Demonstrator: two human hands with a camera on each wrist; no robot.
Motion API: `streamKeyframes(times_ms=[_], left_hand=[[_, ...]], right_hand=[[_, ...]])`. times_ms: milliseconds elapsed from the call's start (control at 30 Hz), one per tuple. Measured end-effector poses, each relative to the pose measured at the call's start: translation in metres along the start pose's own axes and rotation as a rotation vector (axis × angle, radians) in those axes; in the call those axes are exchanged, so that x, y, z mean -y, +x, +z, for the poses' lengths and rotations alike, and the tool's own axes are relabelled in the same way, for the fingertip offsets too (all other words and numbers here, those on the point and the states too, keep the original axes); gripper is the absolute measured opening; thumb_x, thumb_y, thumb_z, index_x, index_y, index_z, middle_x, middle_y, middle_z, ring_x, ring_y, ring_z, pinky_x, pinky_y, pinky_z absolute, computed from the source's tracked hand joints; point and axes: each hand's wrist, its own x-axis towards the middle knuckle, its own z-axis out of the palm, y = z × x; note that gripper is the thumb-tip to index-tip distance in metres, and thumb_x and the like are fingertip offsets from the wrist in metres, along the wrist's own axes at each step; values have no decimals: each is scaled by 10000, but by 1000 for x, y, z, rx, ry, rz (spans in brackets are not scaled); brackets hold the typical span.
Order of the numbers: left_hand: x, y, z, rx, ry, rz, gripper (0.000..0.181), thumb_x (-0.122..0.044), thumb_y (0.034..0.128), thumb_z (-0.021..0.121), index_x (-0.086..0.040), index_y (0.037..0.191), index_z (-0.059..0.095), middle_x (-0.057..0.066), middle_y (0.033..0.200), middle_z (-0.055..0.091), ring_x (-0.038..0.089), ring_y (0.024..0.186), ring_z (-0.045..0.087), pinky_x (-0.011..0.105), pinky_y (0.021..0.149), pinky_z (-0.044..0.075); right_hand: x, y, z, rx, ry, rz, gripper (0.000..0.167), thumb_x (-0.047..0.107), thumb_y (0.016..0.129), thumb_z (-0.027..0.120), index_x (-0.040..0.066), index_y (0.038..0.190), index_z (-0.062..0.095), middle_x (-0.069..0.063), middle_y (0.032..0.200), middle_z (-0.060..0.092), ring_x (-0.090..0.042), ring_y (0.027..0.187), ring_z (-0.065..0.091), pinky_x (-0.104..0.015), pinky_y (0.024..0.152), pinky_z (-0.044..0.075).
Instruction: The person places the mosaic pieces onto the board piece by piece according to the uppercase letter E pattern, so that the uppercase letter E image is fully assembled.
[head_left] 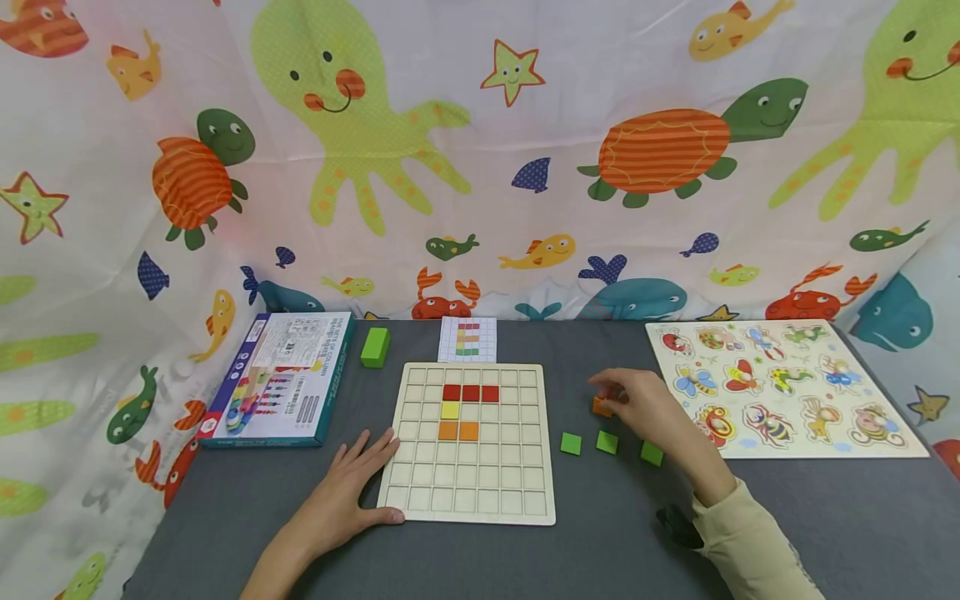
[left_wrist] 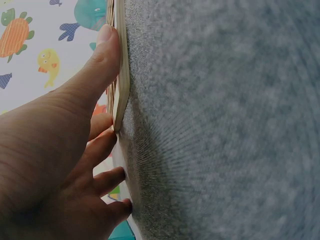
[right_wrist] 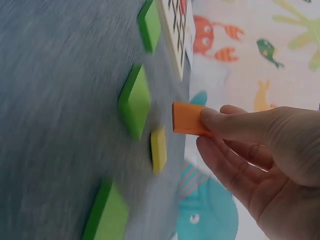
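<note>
My right hand (head_left: 637,404) pinches an orange tile (right_wrist: 189,118) towards three o'clock of the board (head_left: 508,477); my spread left hand (head_left: 347,492) touches its nine o'clock edge. Slack pinching could drop the tile.

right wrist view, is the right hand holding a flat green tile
No, the right hand pinches a flat orange tile, while the flat green tiles lie on the grey tabletop.
</note>
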Motion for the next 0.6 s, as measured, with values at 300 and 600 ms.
streamKeyframes(times_ms=[300,600], left_hand=[[1,1,1,0,-1,14,1001,-600,712,754,-146,1522,381,45,1594,290,415,1471,145,651,1149,84],[1,-1,0,-4,-4,3,994,-592,706,759,-151,1518,392,33,1591,297,406,1474,142,651,1150,78]], right_hand=[[37,20,34,43,53,-79,268,-5,838,747,17,1103,712,7,844,657,-106,758,598,-304,696,554],[73,38,67,120,123,-166,251,17,851,744,37,1099,720,34,842,648,-95,773,574,-263,716,550]])
